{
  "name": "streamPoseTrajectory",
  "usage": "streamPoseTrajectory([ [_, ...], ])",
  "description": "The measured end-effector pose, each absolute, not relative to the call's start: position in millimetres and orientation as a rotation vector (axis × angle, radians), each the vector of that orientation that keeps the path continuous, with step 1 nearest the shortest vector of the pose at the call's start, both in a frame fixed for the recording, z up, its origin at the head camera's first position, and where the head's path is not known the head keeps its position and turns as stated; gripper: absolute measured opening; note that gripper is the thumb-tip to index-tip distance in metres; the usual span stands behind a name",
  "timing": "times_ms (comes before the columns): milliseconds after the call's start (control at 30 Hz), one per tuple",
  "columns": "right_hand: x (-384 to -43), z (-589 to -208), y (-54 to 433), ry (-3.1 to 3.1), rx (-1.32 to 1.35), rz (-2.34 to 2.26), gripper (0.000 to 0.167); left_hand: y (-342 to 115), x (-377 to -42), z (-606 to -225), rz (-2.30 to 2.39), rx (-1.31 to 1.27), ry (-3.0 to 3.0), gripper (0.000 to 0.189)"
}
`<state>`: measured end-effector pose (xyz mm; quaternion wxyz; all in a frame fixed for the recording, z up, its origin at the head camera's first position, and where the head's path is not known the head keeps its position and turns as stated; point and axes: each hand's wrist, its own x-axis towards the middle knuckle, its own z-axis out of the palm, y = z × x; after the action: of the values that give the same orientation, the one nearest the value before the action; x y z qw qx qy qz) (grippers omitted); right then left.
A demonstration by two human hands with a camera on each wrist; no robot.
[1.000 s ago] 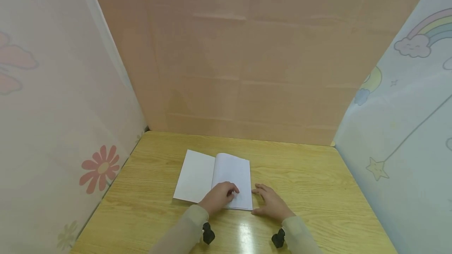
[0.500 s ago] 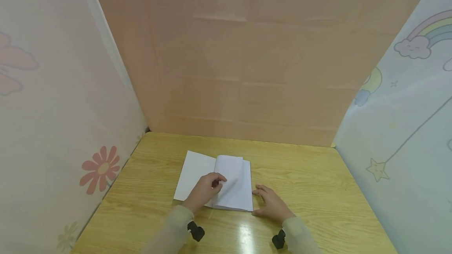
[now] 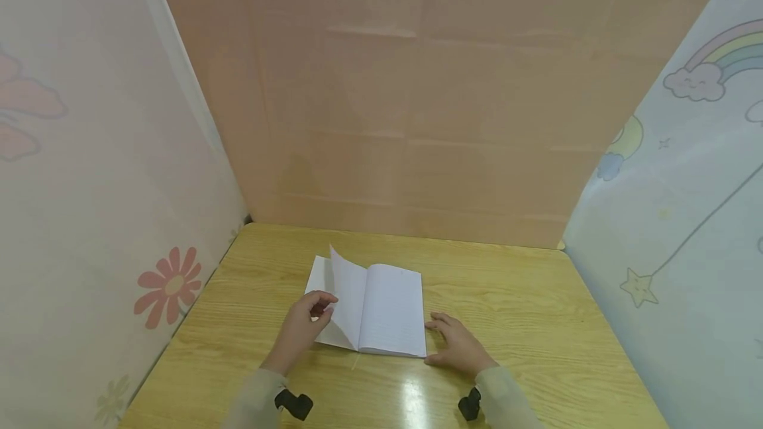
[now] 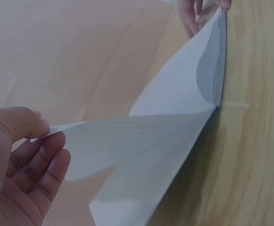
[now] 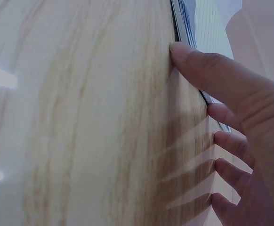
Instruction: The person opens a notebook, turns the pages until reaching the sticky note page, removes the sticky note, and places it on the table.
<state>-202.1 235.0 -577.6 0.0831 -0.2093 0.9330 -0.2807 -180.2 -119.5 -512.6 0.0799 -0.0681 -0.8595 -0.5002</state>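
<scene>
An open notebook [image 3: 393, 310] with white lined pages lies on the wooden table. My left hand [image 3: 303, 323] pinches the edge of a raised page [image 3: 348, 290] between thumb and fingers, left of the spine. In the left wrist view that page [image 4: 127, 141] stretches from my thumb to the binding, above the opened white cover [image 4: 123, 197]. My right hand [image 3: 457, 344] rests at the notebook's right edge with fingers spread. In the right wrist view the thumb tip [image 5: 181, 51] is right at the notebook's edge, and the other fingertips lie along the tabletop.
The wooden table [image 3: 507, 296] extends around the notebook. A brown sheet [image 3: 417, 118] hangs behind it, with patterned walls at the left [image 3: 107, 184] and right [image 3: 685, 217]. A thin ribbon [image 3: 356, 361] sticks out below the spine. Black wrist devices [image 3: 294, 404] sit at both cuffs.
My left hand has moved left from over the right-hand page, swinging a page across the spine so it stands up over the left cover. The right hand has stayed put.
</scene>
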Motion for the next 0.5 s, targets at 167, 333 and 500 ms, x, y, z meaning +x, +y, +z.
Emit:
streamPoseTrajectory([
  [167,-202,-578,234,2.784,-0.628,-0.837,0.076,-136,-174,-522,-1.47,-0.113,-2.562,0.019],
  [333,-202,-578,234,2.783,-0.633,-0.844,0.076,-151,-171,-537,-1.469,-0.005,-2.586,0.02],
  [500,-200,-577,235,2.782,-0.628,-0.86,0.076,-166,-170,-553,-1.435,0.093,-2.641,0.02],
])
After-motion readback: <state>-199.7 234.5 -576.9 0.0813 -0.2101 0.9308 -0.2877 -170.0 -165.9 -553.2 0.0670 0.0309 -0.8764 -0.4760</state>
